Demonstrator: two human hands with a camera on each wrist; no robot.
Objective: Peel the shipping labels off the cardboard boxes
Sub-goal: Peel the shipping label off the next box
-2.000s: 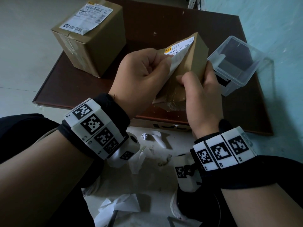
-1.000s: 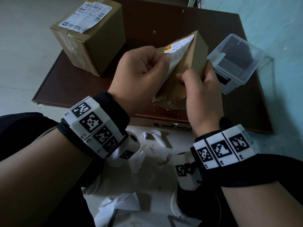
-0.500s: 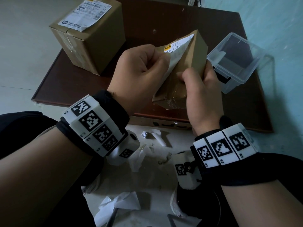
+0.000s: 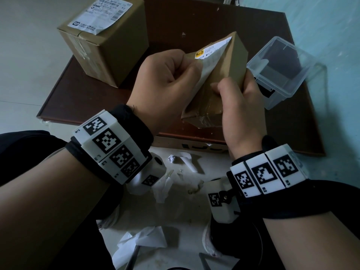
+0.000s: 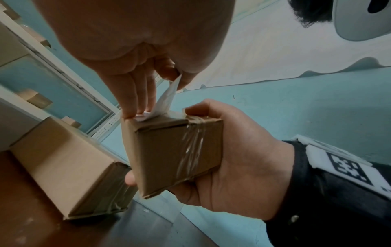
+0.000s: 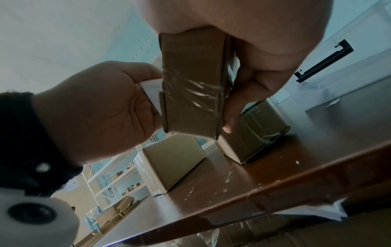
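The right hand [image 4: 241,114] clamps the small brown taped cardboard box [image 4: 220,82] above the dark brown board [image 4: 93,94], while the left hand [image 4: 165,84] pinches the white shipping label [image 4: 209,61], half lifted from its face. The left wrist view alone shows the label's freed strip [image 5: 167,98] rising between thumb and fingers. A larger labelled cardboard box [image 4: 105,45] stands behind, near a clear plastic container [image 4: 282,73].

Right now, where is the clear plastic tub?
In the head view the clear plastic tub sits at the right edge of the brown board, just beyond the right hand holding the small box.
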